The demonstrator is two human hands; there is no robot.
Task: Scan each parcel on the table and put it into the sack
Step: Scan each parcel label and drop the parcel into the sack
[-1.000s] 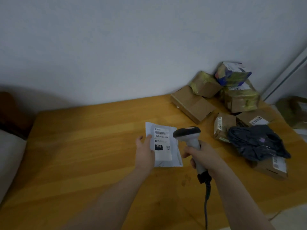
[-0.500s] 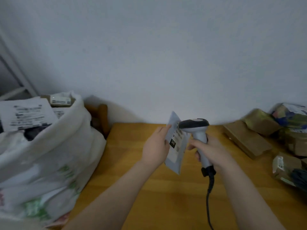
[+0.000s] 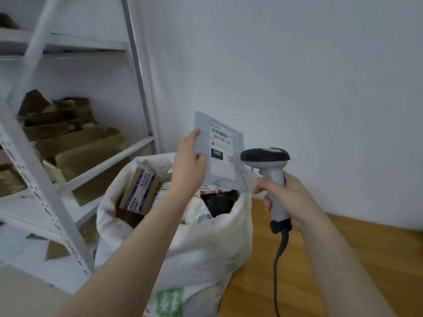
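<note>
Parcel point(image 3: 223, 154), a thin grey poly mailer pinched at its left edge by the left hand point(image 3: 188, 164) above the open sack point(image 3: 206, 243), looks light, limp and slick, best held by that edge, while the right hand point(image 3: 289, 200) clasps the scanner point(image 3: 270, 177).

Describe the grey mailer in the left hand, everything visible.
The grey mailer is a flat, thin plastic-looking pouch, slightly creased, held upright with its label facing the camera. The white shipping label carries a barcode, the code 060-068-A05 as best readable, a black box reading 060 and a small QR code. The left hand pinches its left edge. It hangs above the open white sack, beside the scanner head. Nothing else touches it.
</note>
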